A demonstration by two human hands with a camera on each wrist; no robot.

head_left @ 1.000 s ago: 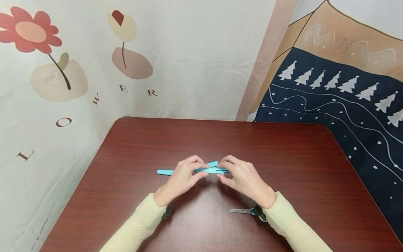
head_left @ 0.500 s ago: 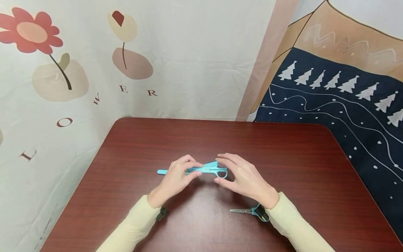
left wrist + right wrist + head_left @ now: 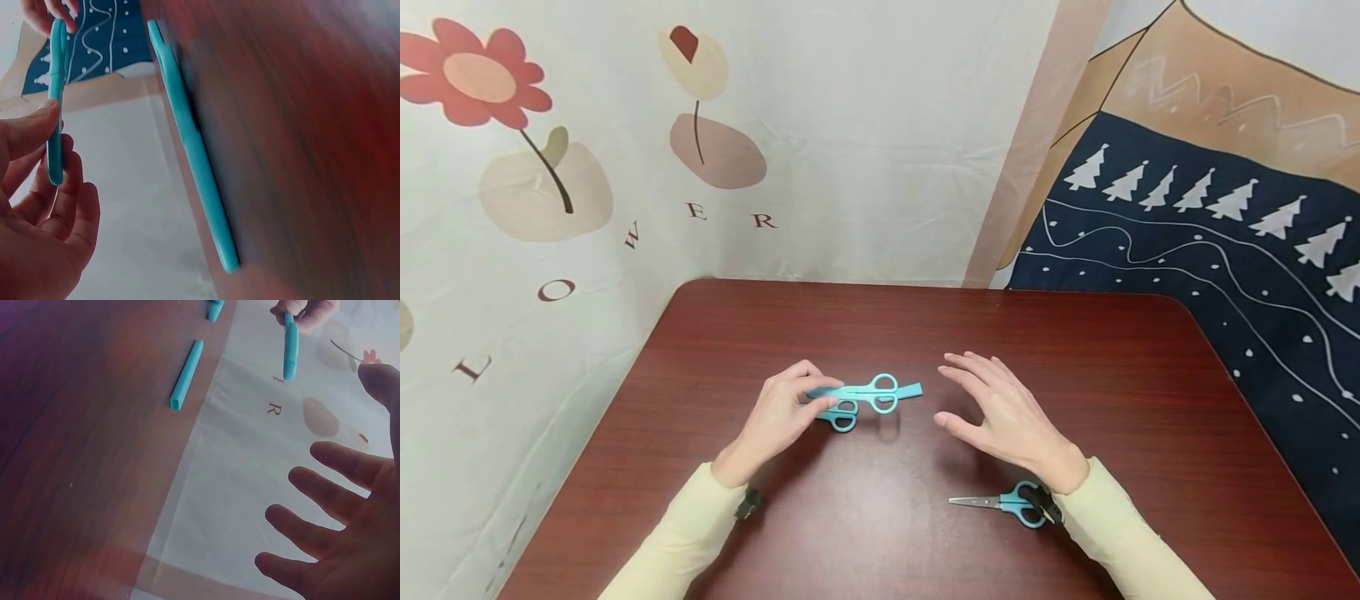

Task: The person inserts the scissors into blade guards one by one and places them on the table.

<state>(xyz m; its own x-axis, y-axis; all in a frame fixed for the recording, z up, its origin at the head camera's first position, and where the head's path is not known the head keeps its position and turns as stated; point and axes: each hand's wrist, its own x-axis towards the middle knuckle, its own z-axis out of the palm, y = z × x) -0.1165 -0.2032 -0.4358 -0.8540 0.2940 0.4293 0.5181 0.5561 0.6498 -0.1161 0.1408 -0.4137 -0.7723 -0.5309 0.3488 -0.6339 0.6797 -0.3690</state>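
Scissors (image 3: 859, 395) with light blue handles sit pinched in the left hand (image 3: 778, 417), raised just above the table (image 3: 1075, 367); the handle loops point right, beyond the fingers. A blue sheath (image 3: 908, 390) lies on the table just behind them. The right hand (image 3: 1011, 412) hovers nearby, fingers spread, holding nothing. A second pair of scissors (image 3: 1000, 502) lies beside the right wrist.

Right hand (image 3: 350, 537) spread wide at lower right, fingers (image 3: 325, 494) straight, gripping nothing; dark red tabletop (image 3: 81, 444) fills left side; teal sheath (image 3: 187, 374) lies flat on it near edge; at top, left hand (image 3: 306, 311) pinches teal scissors (image 3: 290, 351), raised clear of tabletop; pale flower-print cloth (image 3: 250, 487) behind.
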